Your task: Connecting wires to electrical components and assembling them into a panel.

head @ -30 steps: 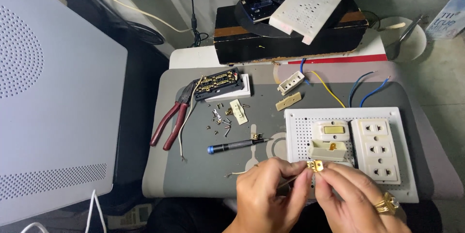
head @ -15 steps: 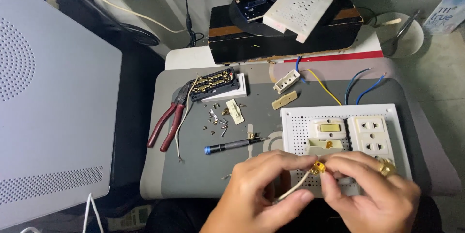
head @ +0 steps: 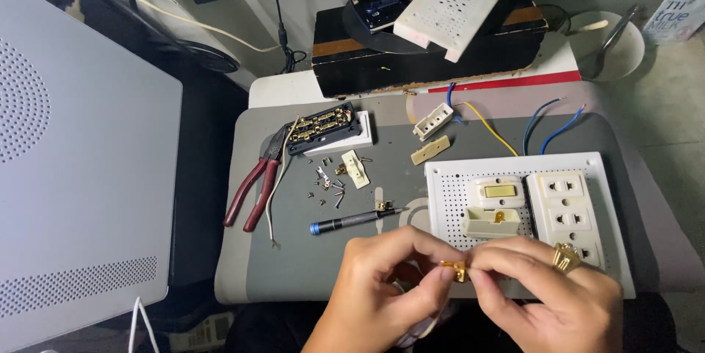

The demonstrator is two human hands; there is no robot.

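A person's two hands meet at the bottom middle of the view, above the near edge of a grey desk (head: 294, 265). The left hand (head: 382, 290) and the right hand (head: 543, 294) both pinch a small brass fitting (head: 457, 271) between thumb and fingertips, held just clear of the desk. The right hand wears a gold ring (head: 565, 256). Something pale shows under the left hand, perhaps a wire, but it is too hidden to tell.

Just beyond the right hand lies a white perforated panel (head: 448, 206) carrying a cream switch (head: 498, 191), a loose cream housing (head: 490, 222) and a block of sockets (head: 565, 210). A slim screwdriver with a blue end (head: 351, 219) lies just beyond the left hand. Farther left are red-handled pliers (head: 253, 188), scattered small screws (head: 327, 184) and an opened black part with brass contacts (head: 323, 125). Blue and yellow wires (head: 547, 122) trail across the far side.

The work in hand looks like fitting or adjusting the brass piece by fingertip. Any next move would call for a steady, fine grip, since the piece is tiny and easily dropped.
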